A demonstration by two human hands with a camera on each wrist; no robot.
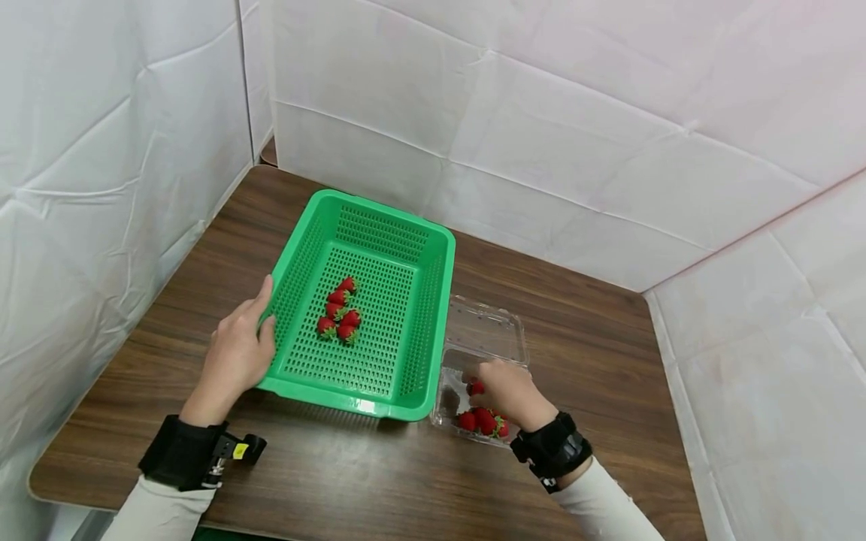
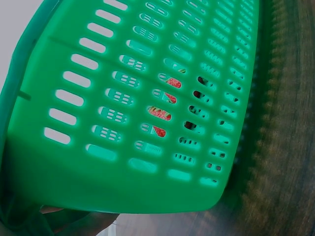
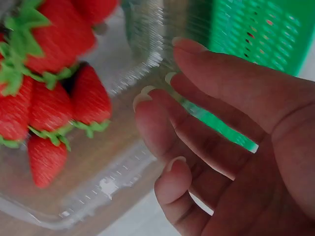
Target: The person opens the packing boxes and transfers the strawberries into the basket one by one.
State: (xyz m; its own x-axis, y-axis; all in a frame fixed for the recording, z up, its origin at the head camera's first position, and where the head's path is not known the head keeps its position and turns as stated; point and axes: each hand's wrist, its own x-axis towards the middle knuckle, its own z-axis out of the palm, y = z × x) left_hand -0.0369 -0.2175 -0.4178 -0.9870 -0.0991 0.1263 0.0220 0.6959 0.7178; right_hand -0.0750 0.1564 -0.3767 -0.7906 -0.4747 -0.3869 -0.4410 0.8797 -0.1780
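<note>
My left hand (image 1: 237, 344) grips the left rim of a green slotted plastic basket (image 1: 389, 209), thumb at the rim. Several red strawberries (image 1: 349, 318) lie on the basket floor, left of its middle; through the side slots they show as red patches (image 2: 160, 113) in the left wrist view. Over a clear hinged plastic box (image 1: 483, 330) is my right hand (image 1: 510, 392), its fingers apart and loosely bent, holding nothing in the right wrist view. Several strawberries (image 3: 49, 110) with green leaves sit in that box beside the fingers. One strawberry (image 1: 476, 388) shows close under the fingertips.
Basket and box stand side by side on a dark wood-grain table (image 1: 575, 346), the box at the basket's right. White sheeting (image 1: 541, 135) walls off the back and both sides. Black straps with small cameras (image 1: 253, 448) circle the wrists.
</note>
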